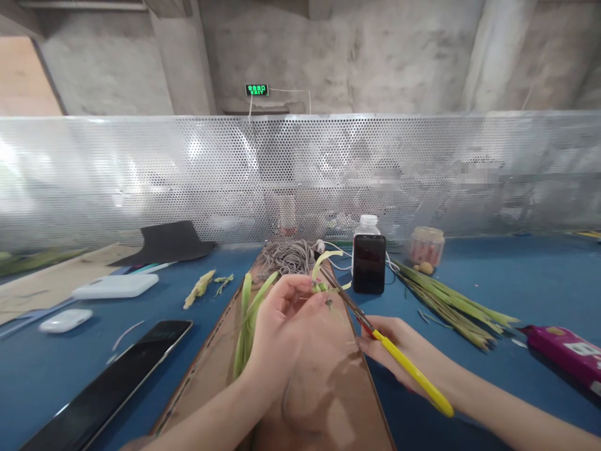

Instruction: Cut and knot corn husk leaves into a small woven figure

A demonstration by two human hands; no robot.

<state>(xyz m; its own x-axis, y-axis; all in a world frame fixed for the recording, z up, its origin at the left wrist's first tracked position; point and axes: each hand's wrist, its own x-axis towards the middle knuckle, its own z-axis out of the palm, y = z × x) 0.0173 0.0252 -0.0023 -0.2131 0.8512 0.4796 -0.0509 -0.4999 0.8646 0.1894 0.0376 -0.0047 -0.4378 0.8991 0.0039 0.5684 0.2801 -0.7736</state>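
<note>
My left hand (pixel 286 316) is closed, pinching a small green piece of plant leaf (pixel 321 287) between thumb and fingertips. A pale yellow-green strip (pixel 325 258) curls up from it. In my right hand (pixel 399 351) is a pair of scissors (pixel 404 366) with a yellow handle. Their blades point up and left and reach the leaf piece; I cannot tell whether they touch it. Long green leaf strips (pixel 244 332) lie on the brown board (pixel 323 388), partly behind my left wrist. A heap of grey cord (pixel 288 258) rests at the board's far end.
Right of the board stand a phone (pixel 369 264), a bottle (pixel 369 223), a jar (pixel 426 245), a bundle of green stalks (pixel 451 307) and a purple packet (pixel 568 357). To the left lie a dark tablet-like device (pixel 117 382), a white case (pixel 66 321) and leaf scraps (pixel 200 288). A perforated metal screen (pixel 300 169) closes the back.
</note>
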